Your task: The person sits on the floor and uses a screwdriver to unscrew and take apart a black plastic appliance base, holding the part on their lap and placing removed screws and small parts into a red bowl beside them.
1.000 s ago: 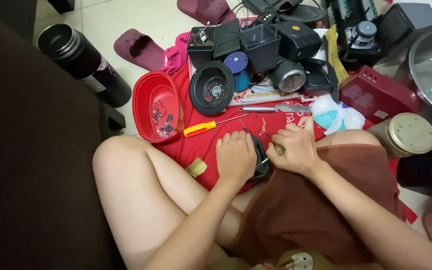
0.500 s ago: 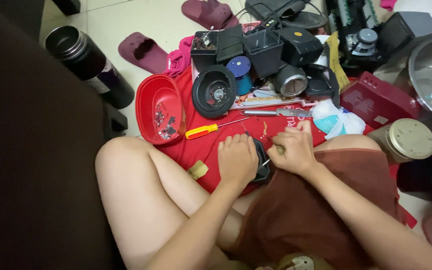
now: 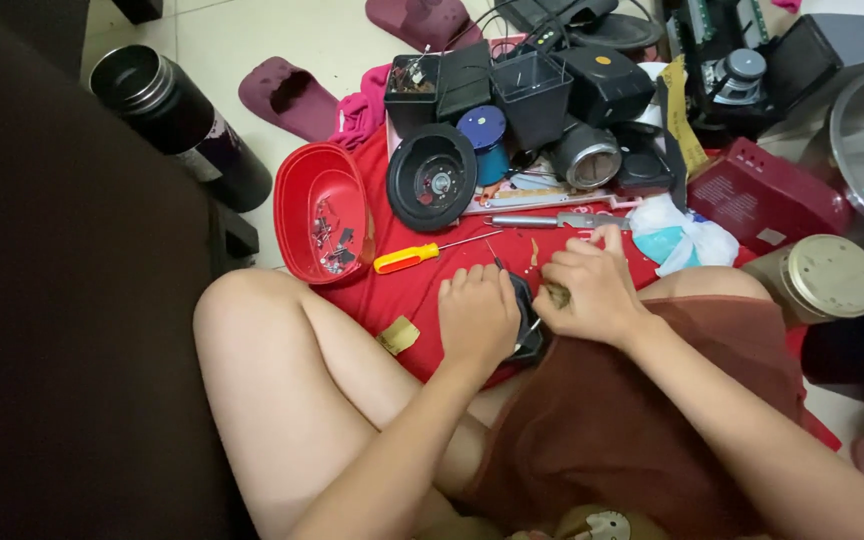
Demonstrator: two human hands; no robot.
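Both hands meet at frame centre over the person's lap. Left hand (image 3: 479, 312) lies palm-down with fingers curled, pressing on a small dark part (image 3: 526, 318) that shows only as a black edge between the 2 hands; it appears to pin the part against the red cloth (image 3: 422, 290) so it cannot slide. Right hand (image 3: 587, 290) is mostly closed, fingertips pinched at the part's right edge over a small greenish-brown bit; what exactly it grips cannot be told. A thin dark shaft pokes up just above the left knuckles; which hand steadies it is unclear.

Layout reads as a floor workstation, everything within reach above the hands:
- 1 red oval bowl (image 3: 324, 210), centre-left, holding a small heap of screws and metal bits, likely kept there so they do not scatter.
- 1 screwdriver with an orange-yellow handle (image 3: 407, 260), lying on the cloth just above the left hand.
- 1 round black speaker-like disc (image 3: 433, 178), propped at the cloth's upper edge.
- 1 blue spool (image 3: 482, 130) beside it.
- 1 silver-grey hand tool (image 3: 562, 220), flat, above the right hand.
- 1 crumpled white-and-blue plastic bag (image 3: 680, 235), right of the hands.
- 1 red box (image 3: 762, 195) and 1 lidded tin (image 3: 822, 280), right side.
- 1 dark steel flask (image 3: 177, 120), upper left.
- 2 maroon slippers (image 3: 287, 95) on the tile, top.
- Several black housings, top centre, exact count unclear.
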